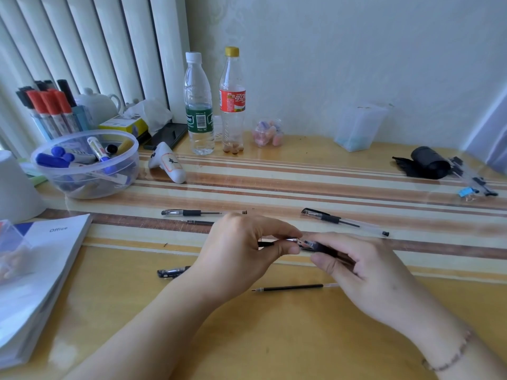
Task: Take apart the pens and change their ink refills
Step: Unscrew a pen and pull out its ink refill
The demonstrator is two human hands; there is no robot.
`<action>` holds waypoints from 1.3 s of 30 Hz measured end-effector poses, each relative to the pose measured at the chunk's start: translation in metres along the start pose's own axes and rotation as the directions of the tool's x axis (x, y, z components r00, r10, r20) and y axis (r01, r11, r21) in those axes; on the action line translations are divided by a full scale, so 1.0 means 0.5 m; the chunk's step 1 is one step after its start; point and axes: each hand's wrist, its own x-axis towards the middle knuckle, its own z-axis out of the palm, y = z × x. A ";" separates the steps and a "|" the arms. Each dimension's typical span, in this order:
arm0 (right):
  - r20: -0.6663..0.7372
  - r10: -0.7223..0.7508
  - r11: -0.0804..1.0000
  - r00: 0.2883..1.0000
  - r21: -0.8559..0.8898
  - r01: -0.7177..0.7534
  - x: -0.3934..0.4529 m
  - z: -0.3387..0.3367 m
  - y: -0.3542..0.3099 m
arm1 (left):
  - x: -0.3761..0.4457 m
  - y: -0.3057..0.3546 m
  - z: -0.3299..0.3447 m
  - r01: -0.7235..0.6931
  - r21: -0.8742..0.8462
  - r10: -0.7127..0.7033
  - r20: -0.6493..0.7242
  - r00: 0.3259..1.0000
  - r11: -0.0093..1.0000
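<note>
the left hand [241, 250] covers the far pen's [192, 212] right half and most of the pen cap [172, 271]. the right hand [354, 267] hides the held pen's [311, 245] barrel. the white cup [15, 185] and the book [38, 272] run off the left edge, and the bottle labels' small print blurs.

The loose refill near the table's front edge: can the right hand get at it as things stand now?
Probably yes. The loose refill lies uncovered just in front of the right hand, with nothing between them. But that hand grips the pen together with the left hand, so it must let go first.
</note>
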 end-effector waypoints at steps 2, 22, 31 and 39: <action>-0.002 -0.003 1.000 1.000 -0.018 0.003 0.000 -0.001 -0.004 | -0.001 0.002 0.000 -0.010 0.011 0.010 0.005 1.000 1.000; 0.009 0.053 0.991 0.999 -0.127 -0.052 -0.007 0.001 -0.016 | -0.006 0.002 0.015 -0.104 0.235 0.076 0.124 0.989 0.966; 0.026 0.073 0.993 0.997 -0.099 -0.070 -0.006 -0.002 -0.015 | -0.004 -0.004 0.008 -0.098 0.306 0.072 0.097 0.993 0.947; -0.004 0.056 0.987 0.998 -0.151 -0.055 -0.006 0.000 -0.019 | -0.002 -0.005 0.001 -0.084 0.317 0.048 0.117 0.992 0.945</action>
